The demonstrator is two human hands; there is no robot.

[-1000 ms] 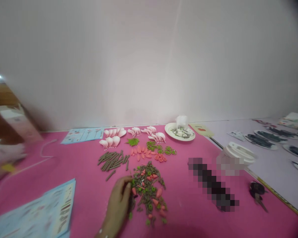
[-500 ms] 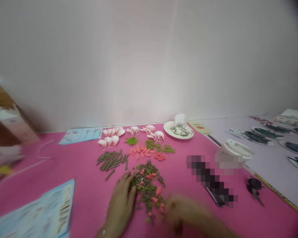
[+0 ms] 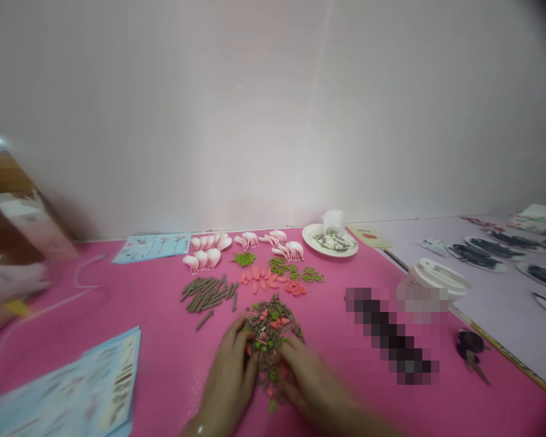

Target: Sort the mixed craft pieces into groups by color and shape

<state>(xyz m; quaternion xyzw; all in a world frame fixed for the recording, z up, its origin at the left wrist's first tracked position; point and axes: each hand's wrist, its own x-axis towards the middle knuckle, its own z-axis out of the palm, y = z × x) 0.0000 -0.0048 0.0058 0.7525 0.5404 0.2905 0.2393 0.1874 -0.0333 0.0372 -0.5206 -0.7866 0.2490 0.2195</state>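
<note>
A loose heap of small brown, green and coral pieces (image 3: 272,315), which look like plastic building parts, lies between my hands on the pink table. My left hand (image 3: 234,370) rests along the heap's left edge, its fingers bent and thumb apart, touching the pieces. Over the right side of the heap lies my right hand (image 3: 307,370), fingers drawn together and pointing into it; what they pinch, if anything, is hidden. Behind the heap are sorted groups: brown sticks (image 3: 204,294), coral petal shapes (image 3: 258,279), coral rings (image 3: 295,287), green rings (image 3: 310,275) and thin green pieces (image 3: 244,259).
Pale pink petals (image 3: 208,260) lie in rows near the wall. A white plate (image 3: 330,241) holds scraps and a crumpled white thing. Printed sheets (image 3: 68,382) lie front left. Scissors (image 3: 472,352), a lidded tub (image 3: 434,279) and a pixelated dark object (image 3: 389,334) are at right.
My right hand has moved left and forward from beside the heap onto its right side. My left hand stays at the left edge. The view has shifted slightly.
</note>
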